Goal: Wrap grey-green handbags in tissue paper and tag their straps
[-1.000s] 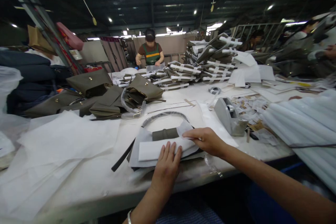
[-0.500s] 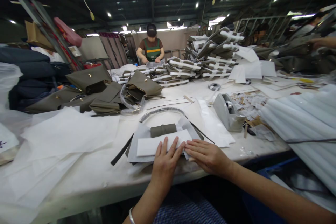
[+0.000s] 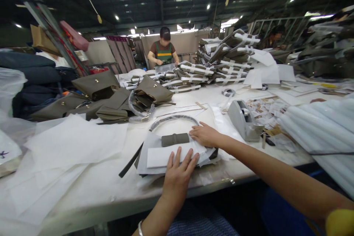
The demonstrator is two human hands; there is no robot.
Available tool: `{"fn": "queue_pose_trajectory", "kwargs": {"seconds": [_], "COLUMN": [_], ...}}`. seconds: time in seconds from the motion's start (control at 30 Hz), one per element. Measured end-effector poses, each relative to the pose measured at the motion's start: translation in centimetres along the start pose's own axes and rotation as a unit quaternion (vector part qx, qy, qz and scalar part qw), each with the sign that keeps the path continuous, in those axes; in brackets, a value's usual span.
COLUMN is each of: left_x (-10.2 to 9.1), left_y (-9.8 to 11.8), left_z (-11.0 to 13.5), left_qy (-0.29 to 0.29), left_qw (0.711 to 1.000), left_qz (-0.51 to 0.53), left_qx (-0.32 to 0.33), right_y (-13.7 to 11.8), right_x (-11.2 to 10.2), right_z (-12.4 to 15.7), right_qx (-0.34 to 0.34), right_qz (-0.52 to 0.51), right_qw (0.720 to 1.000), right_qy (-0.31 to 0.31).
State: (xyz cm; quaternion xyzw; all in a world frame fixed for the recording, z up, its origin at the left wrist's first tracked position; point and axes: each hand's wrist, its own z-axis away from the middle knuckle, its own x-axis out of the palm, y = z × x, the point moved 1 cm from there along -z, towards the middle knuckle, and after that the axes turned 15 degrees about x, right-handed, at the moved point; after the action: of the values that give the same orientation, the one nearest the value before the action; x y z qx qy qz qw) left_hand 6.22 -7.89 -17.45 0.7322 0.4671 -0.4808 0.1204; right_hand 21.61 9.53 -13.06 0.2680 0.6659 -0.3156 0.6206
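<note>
On the table in front of me lies an olive-green handbag (image 3: 137,160), mostly covered by white tissue paper (image 3: 151,142). Its handle (image 3: 173,117), in clear wrap, arches away from me. A small olive roll (image 3: 174,139) rests on the paper, and nearer me is a flat white foam strip (image 3: 158,157). My left hand (image 3: 179,171) is open, its spread fingers lying on the strip. Further back, my right hand (image 3: 204,135) lies open with fingers stretched over the paper at the bag's right side, close to the roll's right end.
Olive bags (image 3: 116,103) lie at the back left, with loose white sheets (image 3: 74,140) nearer. A grey tape dispenser (image 3: 245,121) stands to the right, near white foam sheets (image 3: 323,123). Wrapped bags (image 3: 229,62) are stacked behind. A co-worker (image 3: 163,49) stands across the table.
My right hand has moved away from me, from beside my left fingers at the strip's near right end to the paper by the roll. My left hand stays on the strip.
</note>
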Motion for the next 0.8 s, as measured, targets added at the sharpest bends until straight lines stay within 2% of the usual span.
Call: {"fn": "queue_pose_trajectory", "kwargs": {"seconds": [0.1, 0.17, 0.23, 0.3, 0.37, 0.4, 0.5, 0.57, 0.67, 0.8], "left_x": [-0.2, -0.3, -0.4, -0.5, -0.6, -0.6, -0.7, -0.7, -0.9, -1.1], "left_y": [0.0, -0.1, -0.1, -0.1, -0.1, -0.1, -0.1, -0.1, -0.2, -0.2], "left_z": [0.0, 0.0, -0.1, -0.1, -0.1, -0.1, -0.2, -0.2, -0.3, -0.3], "left_qy": [-0.014, -0.015, -0.015, -0.021, -0.033, -0.040, -0.049, -0.046, -0.044, -0.042], "left_qw": [1.000, 1.000, 0.999, 0.999, 0.998, 0.997, 0.996, 0.996, 0.996, 0.996], "left_qz": [0.015, 0.023, 0.032, 0.041, 0.053, 0.059, 0.072, 0.074, 0.075, 0.073], "left_qx": [-0.004, -0.008, -0.009, -0.010, -0.012, -0.014, -0.015, -0.014, -0.012, -0.007], "right_y": [0.1, 0.2, 0.3, 0.1, -0.4, -0.9, -2.5, -3.4, -4.1, -4.3], "right_x": [0.2, -0.3, -1.0, -1.7, -1.8, -1.7, 0.1, 1.8, 3.8, 4.3], "right_z": [-0.2, 0.8, 3.1, 6.6, 10.7, 12.6, 16.6, 17.5, 16.8, 15.6], "right_qx": [0.008, 0.022, 0.033, 0.031, 0.003, -0.022, -0.101, -0.119, -0.115, -0.099], "right_qz": [-0.016, -0.045, -0.115, -0.195, -0.220, -0.208, -0.119, -0.067, -0.055, -0.124], "right_qw": [1.000, 0.999, 0.989, 0.962, 0.938, 0.936, 0.953, 0.963, 0.964, 0.957], "right_qy": [-0.002, 0.017, 0.087, 0.190, 0.266, 0.283, 0.261, 0.233, 0.232, 0.243]}}
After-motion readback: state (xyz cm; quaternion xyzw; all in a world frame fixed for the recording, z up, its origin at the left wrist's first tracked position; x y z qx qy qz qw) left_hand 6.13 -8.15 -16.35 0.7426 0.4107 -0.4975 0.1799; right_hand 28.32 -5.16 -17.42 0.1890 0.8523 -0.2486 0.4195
